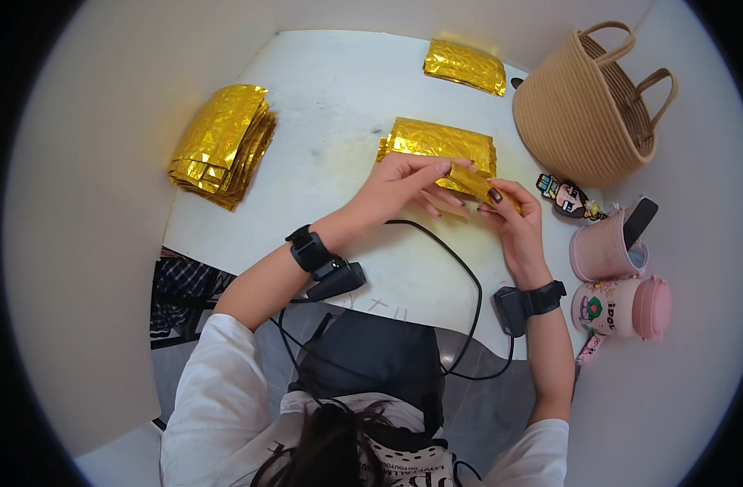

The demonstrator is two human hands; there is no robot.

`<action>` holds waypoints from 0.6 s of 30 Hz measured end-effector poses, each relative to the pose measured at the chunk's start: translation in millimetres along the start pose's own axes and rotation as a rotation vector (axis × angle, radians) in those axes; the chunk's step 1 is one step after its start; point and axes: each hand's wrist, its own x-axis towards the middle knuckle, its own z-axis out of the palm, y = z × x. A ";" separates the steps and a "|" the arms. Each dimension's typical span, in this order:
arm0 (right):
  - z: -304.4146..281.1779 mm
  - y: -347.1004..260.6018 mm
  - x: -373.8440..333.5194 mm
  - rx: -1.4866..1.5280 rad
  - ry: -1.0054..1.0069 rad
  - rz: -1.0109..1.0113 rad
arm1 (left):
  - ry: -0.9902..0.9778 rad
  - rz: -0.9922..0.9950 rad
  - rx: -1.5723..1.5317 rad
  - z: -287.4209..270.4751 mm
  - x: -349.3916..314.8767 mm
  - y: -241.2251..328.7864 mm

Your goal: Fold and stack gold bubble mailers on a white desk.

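Currently, at the near edge of the middle stack [443, 140], left hand [397, 187] and right hand [519, 230] pinch a gold strip [471, 183], other fingers half-open; probably the step is folding; the next move calls for even grip.

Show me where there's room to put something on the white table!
The white table has bare patches between the left gold stack and the middle gold stack, and between the left gold stack and left forearm. It's crowded on the right: basket, cartoon figure, pink cup and bottle sit close together. The left hand and right hand crowd the middle.
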 end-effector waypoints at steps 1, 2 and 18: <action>-0.2 -0.6 0.3 -0.001 -0.010 0.000 | 0.010 0.003 0.047 -3.5 0.9 0.9; -1.0 -0.2 0.4 -0.001 -0.005 0.001 | 0.005 0.001 0.045 -5.3 1.0 2.3; -6.5 -0.3 2.8 -0.214 -0.090 -0.122 | -0.040 -0.105 0.202 -21.2 6.0 -5.2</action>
